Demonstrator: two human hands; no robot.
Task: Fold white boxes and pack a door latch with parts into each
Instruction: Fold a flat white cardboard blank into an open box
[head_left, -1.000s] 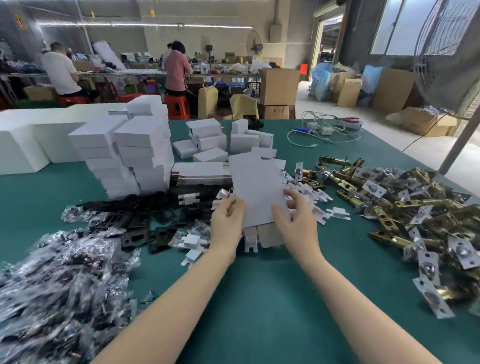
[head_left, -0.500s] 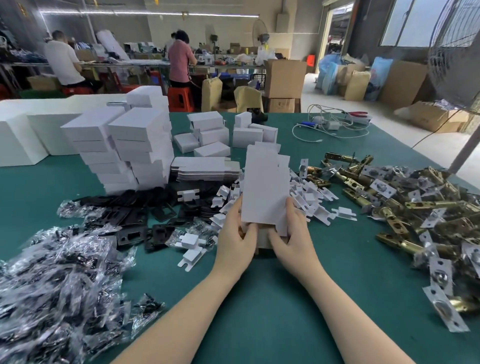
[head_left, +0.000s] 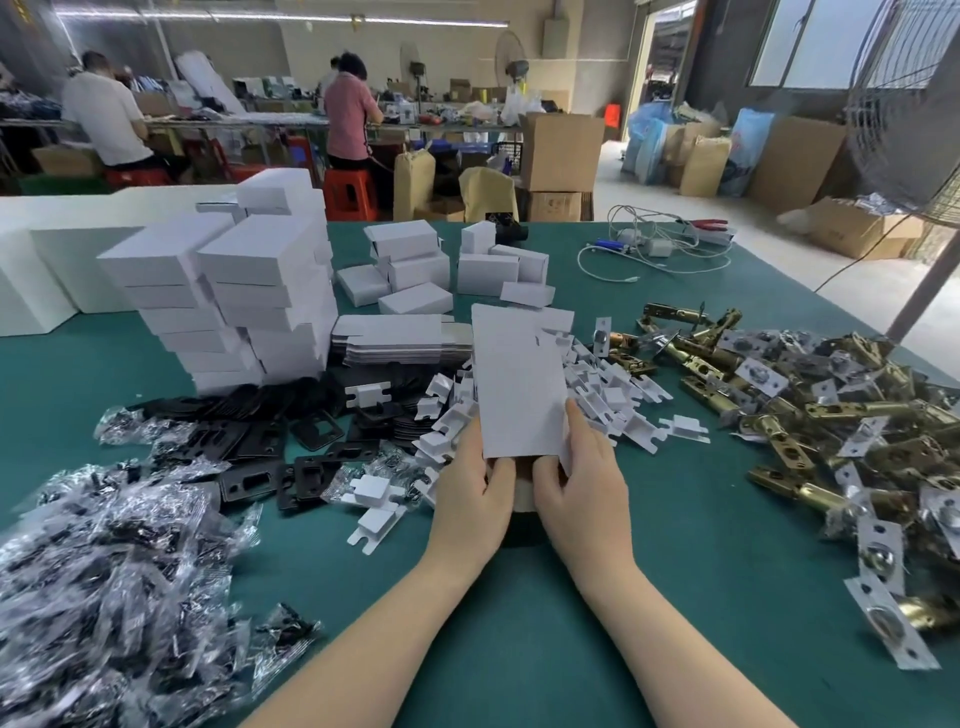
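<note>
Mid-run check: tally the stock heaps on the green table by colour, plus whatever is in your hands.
White: 4 (stacked boxes, loose boxes, flat blanks, plastic inserts)
Black: 1 (plates)
Brass: 1 (latches)
Clear: 1 (bagged parts)
In hand: 1 (box blank)
Total: 8

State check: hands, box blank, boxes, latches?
box blank: upright, unfolded, bottom end held by both hands
left hand: gripping blank
right hand: gripping blank
flat blanks stack: flat
folded boxes: closed, stacked
door latches: loose pile
</note>
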